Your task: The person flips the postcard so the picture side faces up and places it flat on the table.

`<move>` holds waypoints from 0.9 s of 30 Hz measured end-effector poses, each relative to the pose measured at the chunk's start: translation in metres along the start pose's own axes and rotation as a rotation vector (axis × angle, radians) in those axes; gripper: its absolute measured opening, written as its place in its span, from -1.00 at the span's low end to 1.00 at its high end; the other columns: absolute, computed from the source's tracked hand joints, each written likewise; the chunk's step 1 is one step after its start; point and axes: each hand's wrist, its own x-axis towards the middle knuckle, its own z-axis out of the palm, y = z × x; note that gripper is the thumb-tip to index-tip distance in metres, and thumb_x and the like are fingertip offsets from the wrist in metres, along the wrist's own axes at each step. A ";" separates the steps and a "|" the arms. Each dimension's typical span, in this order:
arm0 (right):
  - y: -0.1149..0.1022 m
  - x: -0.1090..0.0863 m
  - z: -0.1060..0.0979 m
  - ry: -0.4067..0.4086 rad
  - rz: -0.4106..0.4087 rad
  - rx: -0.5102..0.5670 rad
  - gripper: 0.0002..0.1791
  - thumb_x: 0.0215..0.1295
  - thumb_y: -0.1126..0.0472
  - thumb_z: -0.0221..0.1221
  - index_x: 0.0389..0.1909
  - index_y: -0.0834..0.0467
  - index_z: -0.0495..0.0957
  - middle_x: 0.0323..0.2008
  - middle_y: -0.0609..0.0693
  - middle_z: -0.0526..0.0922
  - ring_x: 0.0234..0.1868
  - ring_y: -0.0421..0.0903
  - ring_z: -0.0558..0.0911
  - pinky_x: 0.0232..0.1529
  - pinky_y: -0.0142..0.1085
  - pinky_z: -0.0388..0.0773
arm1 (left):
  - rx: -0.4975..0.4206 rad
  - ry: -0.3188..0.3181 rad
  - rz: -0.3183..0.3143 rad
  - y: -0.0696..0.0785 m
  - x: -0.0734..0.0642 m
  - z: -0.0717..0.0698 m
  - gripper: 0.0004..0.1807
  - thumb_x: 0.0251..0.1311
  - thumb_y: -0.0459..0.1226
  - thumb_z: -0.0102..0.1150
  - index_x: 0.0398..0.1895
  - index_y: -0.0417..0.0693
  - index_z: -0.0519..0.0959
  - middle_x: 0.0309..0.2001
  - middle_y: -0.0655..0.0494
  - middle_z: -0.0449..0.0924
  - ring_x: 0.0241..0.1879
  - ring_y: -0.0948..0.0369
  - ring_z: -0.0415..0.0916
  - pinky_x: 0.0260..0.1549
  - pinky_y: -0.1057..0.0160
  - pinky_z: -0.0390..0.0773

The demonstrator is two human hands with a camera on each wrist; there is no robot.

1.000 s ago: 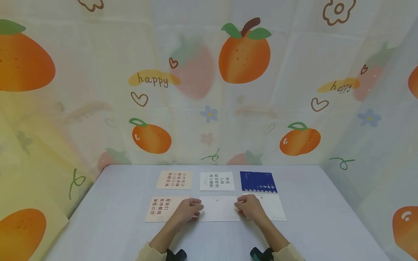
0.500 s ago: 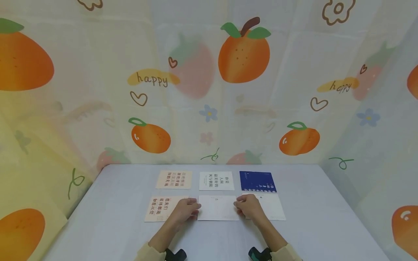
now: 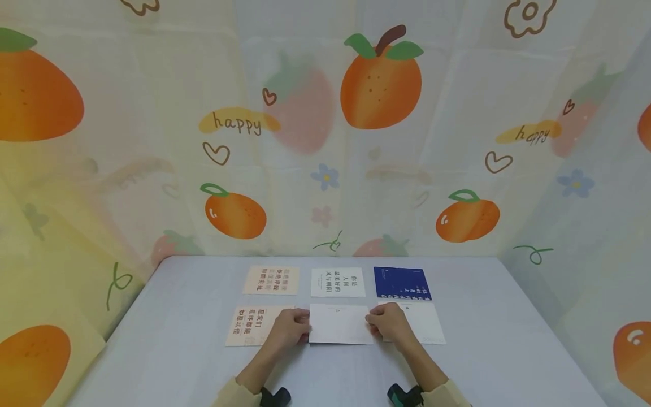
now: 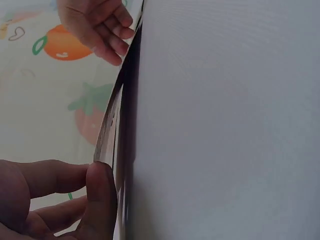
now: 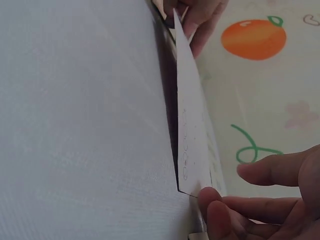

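Observation:
A white postcard (image 3: pixel 339 327) with a tiny mark near its top edge lies in the middle of the front row. My left hand (image 3: pixel 289 329) pinches its left edge between thumb and finger, and the left wrist view shows that edge bowed up over a dark shadow. At the right edge is my right hand (image 3: pixel 390 322). In the right wrist view this right hand (image 5: pixel 270 200) has its index finger held apart from the thumb, with fingertips touching the card's near corner. Faint print shows on the card's lifted face (image 5: pixel 189 135).
Left of it lies a cream card (image 3: pixel 249 327) with brown characters, partly under my left hand. A white card (image 3: pixel 424 325) lies right. Behind stand a cream card (image 3: pixel 272 281), a white card (image 3: pixel 338 282) and a navy card (image 3: pixel 402 282) in a row on the white table (image 3: pixel 168 328).
My left hand has shifted from over the white postcard's left edge to pinching that edge. The card's left side has risen slightly. The right hand stays nearly still.

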 end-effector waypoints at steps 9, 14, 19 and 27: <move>0.004 0.003 0.000 -0.010 -0.019 -0.091 -0.84 0.21 0.29 0.19 -0.41 0.31 0.69 -0.68 -0.03 0.55 -0.59 -0.17 0.48 -0.56 -0.39 0.37 | -0.048 -0.027 -0.019 0.000 0.003 -0.004 -0.57 0.15 -0.44 0.15 0.11 -0.46 0.50 -0.22 -0.12 0.63 -0.44 0.26 0.57 -0.39 0.31 0.61; 0.005 0.006 0.000 -0.017 -0.020 -0.090 -0.85 0.20 0.31 0.19 -0.43 0.30 0.69 -0.67 -0.03 0.56 -0.61 -0.17 0.49 -0.57 -0.40 0.40 | -0.119 -0.043 -0.058 0.000 0.004 -0.009 -0.63 0.18 -0.42 0.16 0.05 -0.44 0.53 -0.18 -0.15 0.66 -0.41 0.26 0.60 -0.38 0.34 0.64; 0.006 0.007 -0.001 -0.027 0.004 -0.062 -0.85 0.20 0.32 0.19 -0.44 0.31 0.69 -0.67 -0.02 0.57 -0.66 -0.19 0.49 -0.60 -0.43 0.40 | -0.157 -0.050 -0.080 -0.001 0.003 -0.011 -0.64 0.19 -0.42 0.17 0.05 -0.43 0.54 -0.19 -0.13 0.67 -0.40 0.26 0.61 -0.34 0.32 0.66; 0.010 0.009 0.000 -0.016 0.016 -0.021 -0.85 0.17 0.35 0.18 -0.42 0.34 0.69 -0.67 -0.02 0.59 -0.69 -0.20 0.51 -0.62 -0.44 0.40 | -0.197 -0.057 -0.066 -0.004 0.001 -0.012 -0.64 0.18 -0.43 0.18 0.04 -0.44 0.54 -0.15 -0.16 0.65 -0.39 0.26 0.62 -0.31 0.29 0.67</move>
